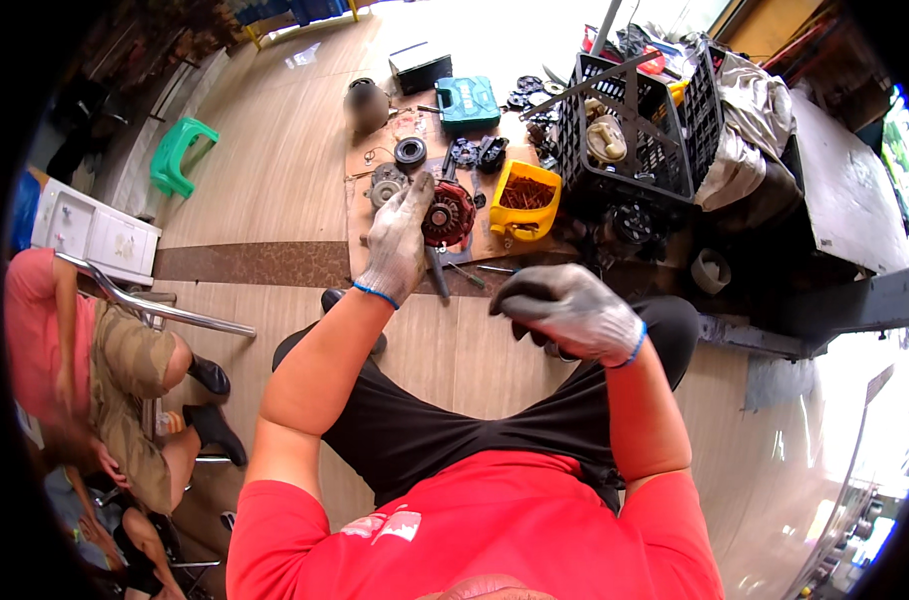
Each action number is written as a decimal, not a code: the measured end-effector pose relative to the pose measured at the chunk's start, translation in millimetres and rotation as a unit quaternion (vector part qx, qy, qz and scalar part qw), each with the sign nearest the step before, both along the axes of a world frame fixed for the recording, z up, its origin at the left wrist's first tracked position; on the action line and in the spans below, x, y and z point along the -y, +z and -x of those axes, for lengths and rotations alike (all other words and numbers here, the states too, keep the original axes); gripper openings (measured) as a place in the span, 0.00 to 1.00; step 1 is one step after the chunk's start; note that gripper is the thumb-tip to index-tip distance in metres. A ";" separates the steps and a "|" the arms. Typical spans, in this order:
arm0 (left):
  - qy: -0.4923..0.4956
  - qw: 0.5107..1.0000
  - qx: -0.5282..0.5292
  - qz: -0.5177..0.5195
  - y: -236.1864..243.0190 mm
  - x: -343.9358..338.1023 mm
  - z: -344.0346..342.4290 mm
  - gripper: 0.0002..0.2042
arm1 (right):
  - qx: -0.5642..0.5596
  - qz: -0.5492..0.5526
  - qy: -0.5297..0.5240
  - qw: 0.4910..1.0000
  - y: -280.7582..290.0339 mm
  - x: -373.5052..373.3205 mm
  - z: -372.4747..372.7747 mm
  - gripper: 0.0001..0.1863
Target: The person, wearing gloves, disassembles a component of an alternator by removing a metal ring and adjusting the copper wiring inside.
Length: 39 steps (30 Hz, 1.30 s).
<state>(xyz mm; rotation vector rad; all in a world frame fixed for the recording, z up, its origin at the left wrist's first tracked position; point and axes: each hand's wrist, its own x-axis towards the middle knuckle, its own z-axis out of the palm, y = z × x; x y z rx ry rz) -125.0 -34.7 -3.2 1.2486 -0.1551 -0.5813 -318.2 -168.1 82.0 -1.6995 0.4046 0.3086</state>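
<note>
My left hand (399, 238), in a whitish work glove with a blue cuff edge, grips the left side of a round red part with dark windings (447, 213), like an alternator or motor piece. Its palm and thumb side are partly hidden. My right hand (572, 312), gloved alike with dark-coated fingers, hovers over my right thigh. Those fingers are loosely bent and apart, with nothing seen in them. Beside the left fingertips lies a grey metal housing (385, 187), and a black ring-shaped part (410, 152) sits behind it.
A yellow container of reddish-brown screws (515, 225) stands right of the red part. Farther back are a teal tool case (468, 103) and a black crate (664, 165). A green stool (179, 158) stands left; a seated person (124, 350) is at the left edge.
</note>
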 end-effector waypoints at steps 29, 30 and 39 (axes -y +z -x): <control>0.067 0.990 -0.127 0.016 -50.2 -1.8 -23.4 0.22 | -0.286 0.206 -0.112 0.929 -67.6 72.1 375.0 0.07; 0.068 0.991 -0.111 0.011 -54.6 -0.3 -23.6 0.22 | -0.365 0.143 -0.213 0.895 -69.1 72.5 402.8 0.08; -0.031 0.991 0.113 -0.068 -95.5 4.0 -16.9 0.23 | -0.492 -0.239 -0.405 0.733 -119.3 -10.2 644.4 0.14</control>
